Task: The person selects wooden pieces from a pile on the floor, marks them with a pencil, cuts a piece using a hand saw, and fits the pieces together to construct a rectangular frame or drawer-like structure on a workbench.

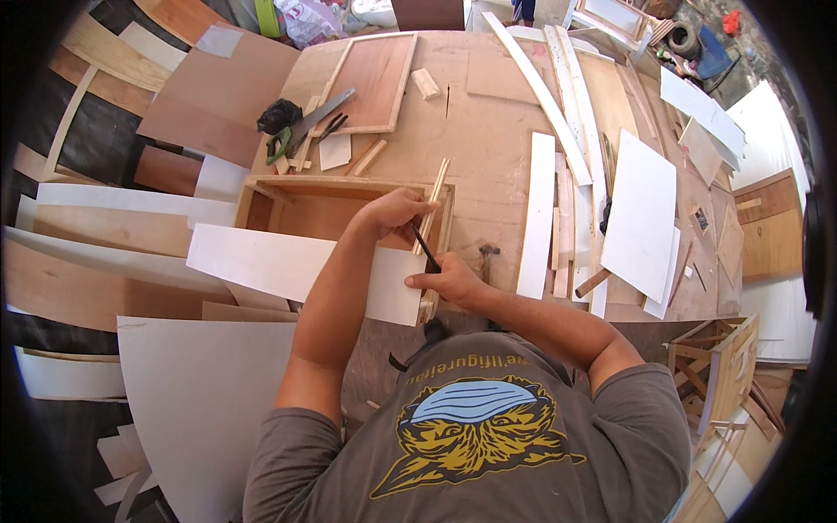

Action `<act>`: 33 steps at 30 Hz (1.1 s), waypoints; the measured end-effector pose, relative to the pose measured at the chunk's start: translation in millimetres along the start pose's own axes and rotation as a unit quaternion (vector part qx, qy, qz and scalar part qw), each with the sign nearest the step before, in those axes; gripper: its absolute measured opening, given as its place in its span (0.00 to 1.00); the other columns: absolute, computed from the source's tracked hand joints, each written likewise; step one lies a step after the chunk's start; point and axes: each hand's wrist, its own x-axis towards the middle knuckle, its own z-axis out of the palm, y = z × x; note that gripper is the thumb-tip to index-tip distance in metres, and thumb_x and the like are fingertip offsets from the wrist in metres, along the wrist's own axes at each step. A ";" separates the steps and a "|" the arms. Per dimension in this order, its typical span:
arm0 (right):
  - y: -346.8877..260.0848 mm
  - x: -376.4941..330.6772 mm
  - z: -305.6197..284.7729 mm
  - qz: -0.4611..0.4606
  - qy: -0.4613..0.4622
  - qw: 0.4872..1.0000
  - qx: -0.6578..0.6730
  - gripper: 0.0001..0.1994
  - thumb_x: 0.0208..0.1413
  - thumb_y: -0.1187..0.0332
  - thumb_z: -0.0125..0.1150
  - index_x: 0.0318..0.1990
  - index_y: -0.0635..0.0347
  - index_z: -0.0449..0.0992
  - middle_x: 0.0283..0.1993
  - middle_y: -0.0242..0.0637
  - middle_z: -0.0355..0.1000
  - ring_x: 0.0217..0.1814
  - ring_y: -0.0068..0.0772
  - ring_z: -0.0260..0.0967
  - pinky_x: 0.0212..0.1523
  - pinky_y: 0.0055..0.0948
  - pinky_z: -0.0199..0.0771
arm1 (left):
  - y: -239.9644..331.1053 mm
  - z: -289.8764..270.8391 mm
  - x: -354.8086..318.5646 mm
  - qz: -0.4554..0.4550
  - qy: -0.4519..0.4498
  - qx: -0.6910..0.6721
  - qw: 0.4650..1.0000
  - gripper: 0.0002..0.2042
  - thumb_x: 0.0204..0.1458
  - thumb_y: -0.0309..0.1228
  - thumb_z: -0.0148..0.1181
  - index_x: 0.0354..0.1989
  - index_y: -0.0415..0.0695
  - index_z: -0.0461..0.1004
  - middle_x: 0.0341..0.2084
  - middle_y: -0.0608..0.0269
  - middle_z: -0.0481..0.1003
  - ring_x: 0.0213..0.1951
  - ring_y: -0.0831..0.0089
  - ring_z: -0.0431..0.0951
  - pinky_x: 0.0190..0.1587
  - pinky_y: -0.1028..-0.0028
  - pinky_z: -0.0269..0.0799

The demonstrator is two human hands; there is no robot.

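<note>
An open plywood box frame lies on the workbench in front of me. A white panel rests across its near side. My left hand is closed over the box's right wall, pressing a thin pale wooden strip against it. Just below, my right hand grips a slim dark tool, perhaps a pencil or punch. The tool slants up toward my left hand, and its tip is hidden there.
A green-handled handsaw and a framed brown panel lie behind the box. White boards and a white slat lie right, a hammer head beside my right hand. Plywood sheets are stacked left; a slatted crate stands right.
</note>
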 end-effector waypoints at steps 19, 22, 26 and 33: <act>-1.9 -3.2 4.8 -0.008 -0.003 1.000 -0.015 0.15 0.53 0.65 0.72 0.40 0.70 0.80 0.34 0.36 0.77 0.35 0.28 0.75 0.36 0.29 0.75 | -7.1 0.6 5.1 -0.015 0.000 0.015 1.000 0.19 0.62 0.46 0.61 0.31 0.41 0.73 0.20 0.67 0.68 0.18 0.76 0.71 0.21 0.68 0.77; 14.7 9.4 -3.3 -0.003 0.009 0.997 -0.071 0.16 0.52 0.62 0.73 0.37 0.68 0.80 0.31 0.35 0.76 0.33 0.26 0.73 0.34 0.27 0.72 | -4.3 1.3 4.7 -0.011 0.000 0.020 1.000 0.19 0.62 0.47 0.61 0.32 0.41 0.73 0.20 0.68 0.69 0.18 0.75 0.71 0.21 0.68 0.77; 16.5 8.5 -2.0 -0.013 0.018 0.998 -0.063 0.16 0.51 0.60 0.73 0.35 0.67 0.81 0.29 0.32 0.75 0.29 0.23 0.70 0.31 0.25 0.68 | -5.0 1.3 4.9 -0.005 0.005 0.015 1.000 0.19 0.62 0.47 0.61 0.32 0.40 0.73 0.20 0.67 0.71 0.19 0.74 0.73 0.22 0.67 0.79; 14.3 5.8 -2.8 -0.004 0.013 0.999 -0.048 0.16 0.52 0.60 0.74 0.36 0.67 0.81 0.29 0.32 0.75 0.29 0.23 0.70 0.31 0.25 0.68 | -7.6 1.9 11.7 -0.005 -0.001 0.004 1.000 0.19 0.62 0.46 0.61 0.34 0.39 0.73 0.21 0.64 0.73 0.19 0.72 0.75 0.23 0.67 0.81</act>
